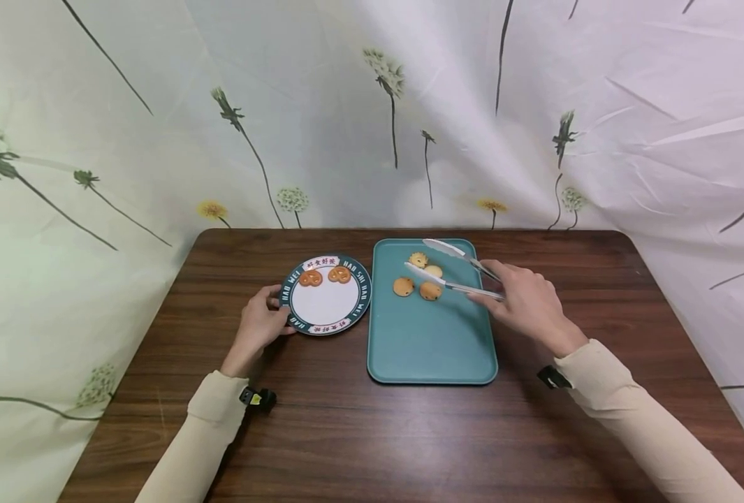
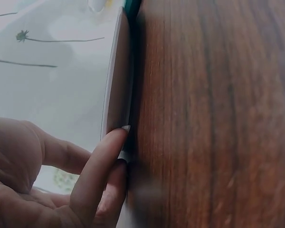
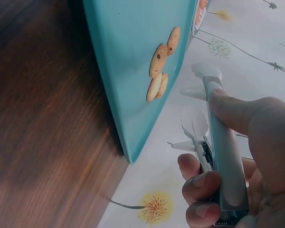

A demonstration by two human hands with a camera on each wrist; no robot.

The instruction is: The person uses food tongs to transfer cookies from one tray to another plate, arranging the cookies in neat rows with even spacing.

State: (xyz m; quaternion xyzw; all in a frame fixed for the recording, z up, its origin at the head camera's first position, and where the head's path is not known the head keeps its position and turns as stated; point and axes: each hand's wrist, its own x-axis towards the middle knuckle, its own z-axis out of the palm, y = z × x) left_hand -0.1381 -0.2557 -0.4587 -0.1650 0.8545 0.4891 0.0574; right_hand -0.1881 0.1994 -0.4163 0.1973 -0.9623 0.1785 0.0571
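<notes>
My left hand (image 1: 263, 323) grips the left rim of a round plate (image 1: 301, 318) with a dark green lettered border and white middle. In the left wrist view, fingertips reach the rim of the plate (image 2: 118, 80) close to the tabletop. Two pretzels (image 1: 311, 278) lie on the plate's far half. My right hand (image 1: 529, 297) holds metal tongs (image 1: 466, 288), their arms spread above a teal tray (image 1: 431, 349). Several cookies lie on the tray's far half: chip-dotted round cookies (image 1: 403, 286), a pale one (image 1: 434, 271) and a scalloped one (image 1: 418, 259). Nothing shows between the tong tips.
The plate stands just left of the tray, their edges close together. Both are on a dark wooden table (image 1: 346, 447). Behind it hangs a pale cloth (image 1: 334, 140) printed with dandelions. Each wrist carries a small black device (image 1: 258, 399).
</notes>
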